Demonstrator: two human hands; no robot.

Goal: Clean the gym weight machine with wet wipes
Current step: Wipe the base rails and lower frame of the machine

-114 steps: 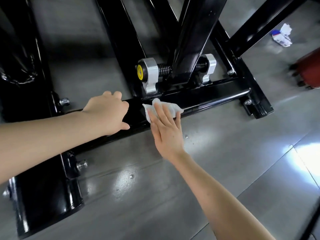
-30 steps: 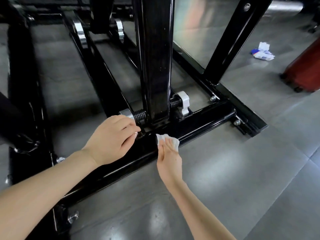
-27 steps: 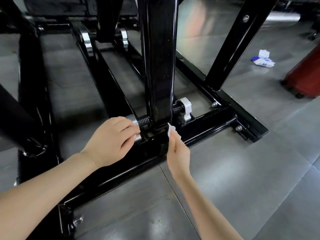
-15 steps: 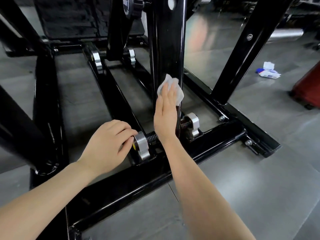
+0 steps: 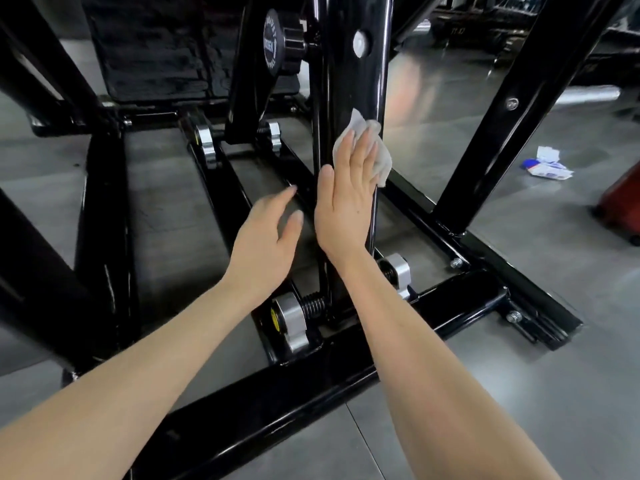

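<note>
A glossy black upright post [image 5: 349, 81] of the weight machine rises from the black base bar [image 5: 277, 396]. My right hand [image 5: 346, 202] lies flat with straight fingers against the post, pressing a white wet wipe [image 5: 377, 157] onto its front face. My left hand [image 5: 266, 237] hovers just left of the post above the floor, fingers relaxed and holding nothing. Below the hands a silver collar with a yellow cap [image 5: 287, 320] and a threaded rod sit at the post's foot.
A slanted black strut [image 5: 502, 123] rises at right. A wet wipe pack [image 5: 549, 166] lies on the grey floor at far right, near a red object [image 5: 623, 202]. A black knob [image 5: 280, 43] sticks out at the top. More black frame rails run left and behind.
My right hand has slid the wipe from the base bar up the upright post. My left hand has let go of the silver collar and lifted, fingers now loose.
</note>
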